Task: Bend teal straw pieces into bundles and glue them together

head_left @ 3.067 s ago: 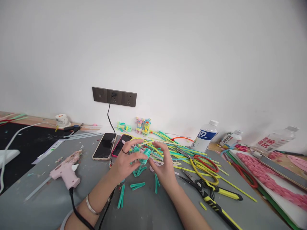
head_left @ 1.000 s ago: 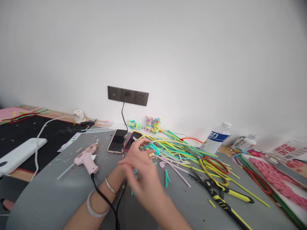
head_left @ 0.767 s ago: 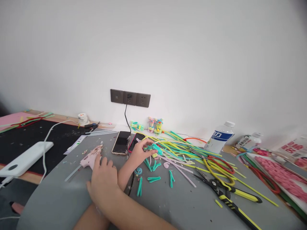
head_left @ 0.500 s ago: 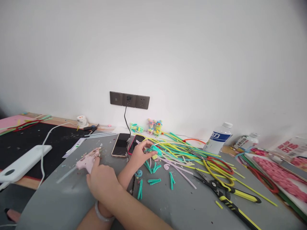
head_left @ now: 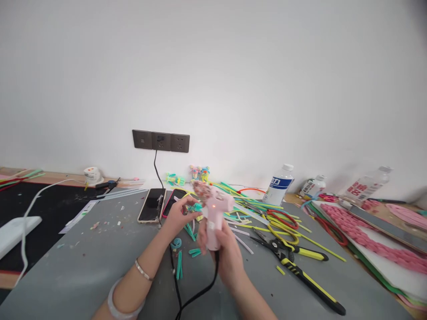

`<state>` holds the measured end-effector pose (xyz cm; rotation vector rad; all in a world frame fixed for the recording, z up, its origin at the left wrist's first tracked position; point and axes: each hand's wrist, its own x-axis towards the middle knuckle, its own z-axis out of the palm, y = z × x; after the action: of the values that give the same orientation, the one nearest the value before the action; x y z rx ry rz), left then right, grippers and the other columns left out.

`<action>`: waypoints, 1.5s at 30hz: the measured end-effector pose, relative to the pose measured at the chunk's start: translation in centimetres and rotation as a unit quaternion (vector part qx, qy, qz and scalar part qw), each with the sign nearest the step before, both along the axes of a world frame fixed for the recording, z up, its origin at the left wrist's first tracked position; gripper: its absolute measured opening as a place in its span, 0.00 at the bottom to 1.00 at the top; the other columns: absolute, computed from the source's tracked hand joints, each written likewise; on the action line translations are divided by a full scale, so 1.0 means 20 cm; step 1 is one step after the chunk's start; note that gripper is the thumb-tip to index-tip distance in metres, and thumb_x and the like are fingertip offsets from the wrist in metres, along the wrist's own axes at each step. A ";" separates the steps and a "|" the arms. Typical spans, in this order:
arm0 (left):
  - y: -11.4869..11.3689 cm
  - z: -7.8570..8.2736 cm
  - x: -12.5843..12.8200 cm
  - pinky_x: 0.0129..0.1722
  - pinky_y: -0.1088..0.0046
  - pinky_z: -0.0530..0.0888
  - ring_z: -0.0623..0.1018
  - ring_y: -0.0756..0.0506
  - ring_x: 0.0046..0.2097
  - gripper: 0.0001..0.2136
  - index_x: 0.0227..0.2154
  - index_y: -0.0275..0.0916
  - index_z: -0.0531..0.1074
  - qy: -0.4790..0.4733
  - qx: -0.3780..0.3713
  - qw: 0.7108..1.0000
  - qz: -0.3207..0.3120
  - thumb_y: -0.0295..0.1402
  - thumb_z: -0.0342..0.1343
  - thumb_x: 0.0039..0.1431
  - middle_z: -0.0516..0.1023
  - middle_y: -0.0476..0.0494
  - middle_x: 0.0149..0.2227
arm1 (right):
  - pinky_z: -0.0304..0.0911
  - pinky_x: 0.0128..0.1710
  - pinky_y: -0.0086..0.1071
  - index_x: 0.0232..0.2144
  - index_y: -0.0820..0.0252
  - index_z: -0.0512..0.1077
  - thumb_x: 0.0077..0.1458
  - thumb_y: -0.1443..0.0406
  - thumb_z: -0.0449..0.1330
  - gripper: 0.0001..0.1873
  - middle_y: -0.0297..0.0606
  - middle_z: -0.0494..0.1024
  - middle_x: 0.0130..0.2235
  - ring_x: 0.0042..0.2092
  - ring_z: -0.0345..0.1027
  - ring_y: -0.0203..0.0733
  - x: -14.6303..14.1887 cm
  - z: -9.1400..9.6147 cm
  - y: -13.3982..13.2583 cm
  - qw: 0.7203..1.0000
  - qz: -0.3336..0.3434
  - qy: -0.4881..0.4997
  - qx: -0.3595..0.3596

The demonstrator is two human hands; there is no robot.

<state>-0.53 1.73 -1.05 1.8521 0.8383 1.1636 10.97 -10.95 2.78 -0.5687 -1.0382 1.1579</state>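
I have the right hand (head_left: 228,255), fingers wrapped round the pink glue gun (head_left: 215,218), above the bench (head_left: 110,255); the left hand (head_left: 178,218), fingers narrow, pinches a teal bundle (head_left: 196,207) nearby.

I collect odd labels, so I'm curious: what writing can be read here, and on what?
"力": on the blue-labelled bottle; the sign before it is unclear.
Small bottle: dark print, too blurred.
Clear bottle, far right: red signs, too blurred.
Paper strip, left: marks too small.
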 end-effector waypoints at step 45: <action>-0.05 0.05 -0.01 0.42 0.68 0.72 0.77 0.43 0.41 0.12 0.37 0.39 0.76 0.033 0.042 0.999 -0.006 0.38 0.65 0.51 0.80 0.44 0.38 | 0.38 0.15 0.25 0.35 0.62 0.69 0.58 0.45 0.58 0.24 0.22 0.57 0.16 0.15 0.41 0.27 0.30 -0.30 -0.10 0.989 -0.030 -0.050 -0.138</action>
<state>-0.81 0.66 -0.03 1.9711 0.8238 1.1510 17.00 -12.95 -3.15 -0.8798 -0.9446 1.2382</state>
